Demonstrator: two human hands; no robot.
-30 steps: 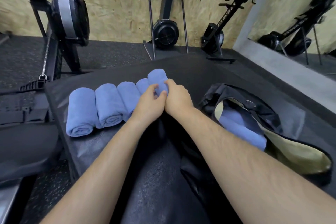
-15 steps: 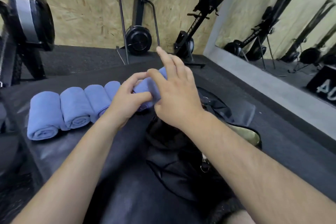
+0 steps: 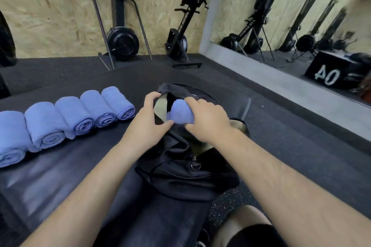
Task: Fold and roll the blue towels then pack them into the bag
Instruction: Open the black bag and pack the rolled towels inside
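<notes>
A black bag (image 3: pixel 180 174) with a tan lining lies open on the dark padded mat (image 3: pixel 60 176) in front of me. My right hand (image 3: pixel 208 120) is shut on a rolled blue towel (image 3: pixel 179 112), held in the bag's mouth. My left hand (image 3: pixel 146 120) grips the bag's near-left rim, with its thumb close under the towel. Several more rolled blue towels (image 3: pixel 80 114) lie side by side in a row on the mat, left of the bag. The inside of the bag is mostly hidden by my hands.
Two upright rowing machines (image 3: pixel 120 40) (image 3: pixel 180 40) lean on the chipboard wall behind. A wall mirror (image 3: pixel 291 26) runs along the right and reflects a black box marked 40 (image 3: pixel 329 76). Speckled rubber floor (image 3: pixel 226 204) and my knee (image 3: pixel 245 224) are at the bottom.
My right hand has carried the rolled towel from the end of the row rightward into the bag's mouth. My left hand has left the towel and taken hold of the bag's rim. The view has swung right.
</notes>
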